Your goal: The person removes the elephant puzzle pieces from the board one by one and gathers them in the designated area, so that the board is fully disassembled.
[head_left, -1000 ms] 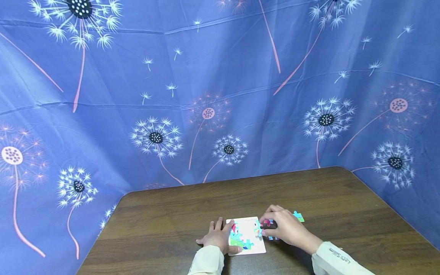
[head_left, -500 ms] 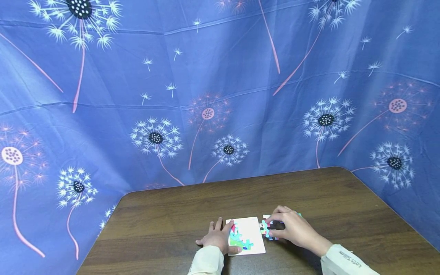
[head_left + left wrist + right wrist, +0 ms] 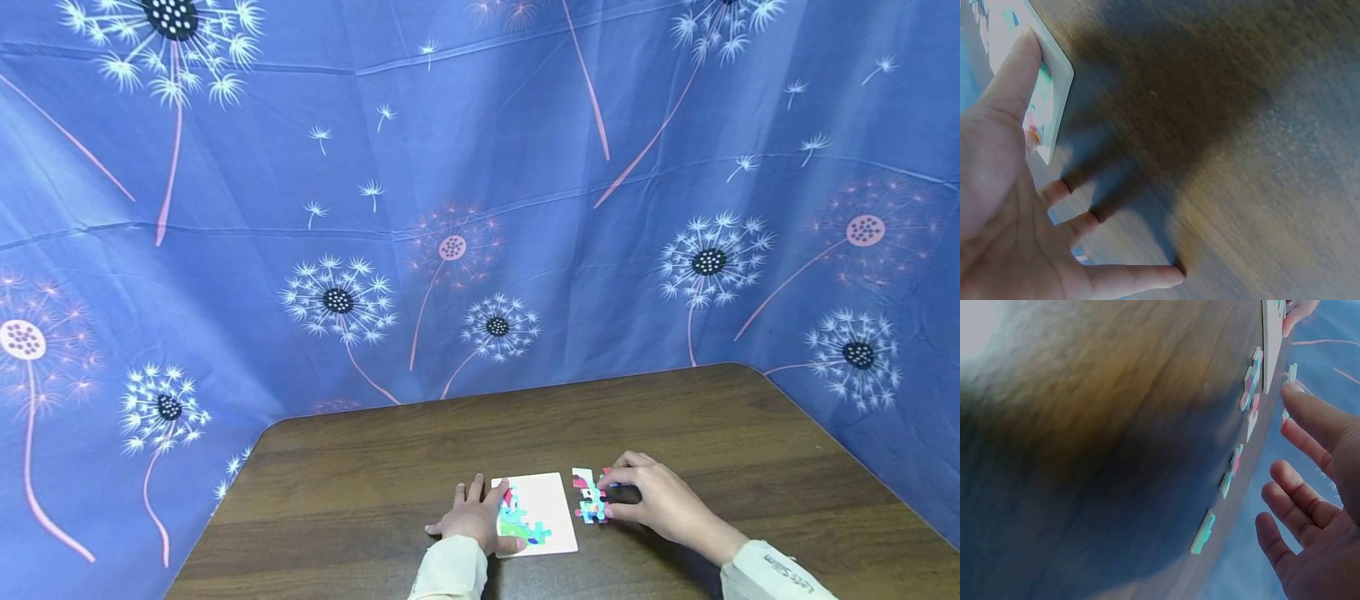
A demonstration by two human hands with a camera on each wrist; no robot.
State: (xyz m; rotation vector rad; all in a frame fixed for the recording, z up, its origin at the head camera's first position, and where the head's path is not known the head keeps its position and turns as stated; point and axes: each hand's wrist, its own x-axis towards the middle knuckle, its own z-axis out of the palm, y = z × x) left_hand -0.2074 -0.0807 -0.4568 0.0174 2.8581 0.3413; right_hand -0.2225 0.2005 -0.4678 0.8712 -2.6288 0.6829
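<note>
A white puzzle board (image 3: 551, 512) lies flat on the table, with several joined green, blue and red pieces (image 3: 517, 527) along its left side. My left hand (image 3: 472, 523) rests on the board's left edge, fingers spread. In the left wrist view its thumb (image 3: 1019, 69) lies over the board's rim and the other fingertips reach the table. To the right of the board my right hand (image 3: 660, 500) pinches a puzzle piece (image 3: 1292, 372) between thumb and index finger, the thumb covering part of it. Its other fingers are loosely bent. Below lie loose puzzle pieces (image 3: 581, 479).
In the right wrist view, several loose pieces lie in a row: one near the board (image 3: 1252, 381), a greenish-blue one (image 3: 1204, 532) farthest from it. The brown wooden table (image 3: 360, 492) has a blue dandelion-print cloth (image 3: 420, 167) behind it and at its sides.
My right hand has moved from over the board's right edge to the right, taking the puzzle piece with it. Loose pieces beside the board have come into sight. My left hand stays put.
</note>
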